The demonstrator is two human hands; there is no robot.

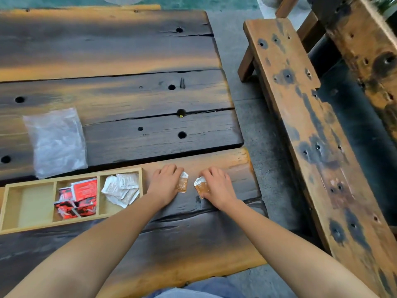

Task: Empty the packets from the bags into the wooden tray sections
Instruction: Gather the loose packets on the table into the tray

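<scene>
Both of your hands are down on the dark, scorched plank table [133, 134], just to the right of the wooden tray [73, 223]. Your left hand [165, 183] lies palm down with its fingers curled over the left edge of a brown packet [183, 183], pressing it against the tabletop; whether the fingers actually pinch it or only rest on it, you cannot tell from this angle. Your right hand [217, 186] does the same with a second brown packet [200, 186], fingers bent over its right side, thumb hidden, so the grip is again unclear. The two packets sit near each other, not touching, in the gap between your hands, each with a white top strip. The tray has three sections in a row: the left section [30, 206] shows only bare wood, the middle one holds a heap of red packets [78, 197], and the right one holds white packets [122, 188], one of which leans over the front divider edge. Behind the tray, touching its far rim, lies a clear plastic bag [57, 143], flat and crumpled. To your right, apart from the table, stands a worn wooden bench [305, 117] on grey concrete floor [255, 117].
</scene>
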